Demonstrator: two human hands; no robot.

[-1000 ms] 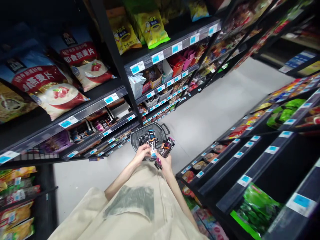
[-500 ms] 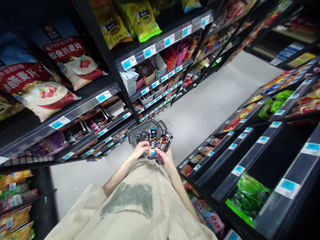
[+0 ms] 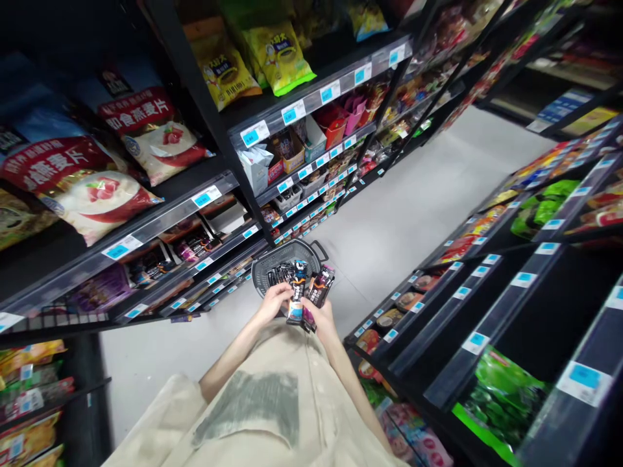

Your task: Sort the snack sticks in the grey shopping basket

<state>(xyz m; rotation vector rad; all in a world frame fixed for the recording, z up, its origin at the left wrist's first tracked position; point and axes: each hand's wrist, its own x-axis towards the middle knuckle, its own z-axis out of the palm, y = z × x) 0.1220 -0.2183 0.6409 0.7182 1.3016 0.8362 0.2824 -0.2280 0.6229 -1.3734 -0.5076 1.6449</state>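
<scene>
My left hand [image 3: 275,303] is closed on the edge of a black and blue wrapped snack bar [image 3: 298,290], held upright in front of my body. My right hand [image 3: 319,315] grips black and purple wrapped snack bars [image 3: 321,284] in a small stack; its thumb lies near the blue bar's edge. Just beyond both hands is a dark grey shopping basket [image 3: 288,249]. Inside it lie several dark wrapped packets [image 3: 277,275], partly hidden behind my left hand and the blue bar.
On the left, a tall black shelf [image 3: 170,224] carries oatmeal bags [image 3: 97,185], yellow snack bags [image 3: 282,58] and boxed packets. A lower sloping shelf [image 3: 448,383] on the right holds a green bag [image 3: 506,383]. Pale aisle floor [image 3: 389,214] runs between them.
The view has shifted slightly, so hands, basket and shelves appear a little lower. The blue bar has tilted a bit; both hands keep their hold.
</scene>
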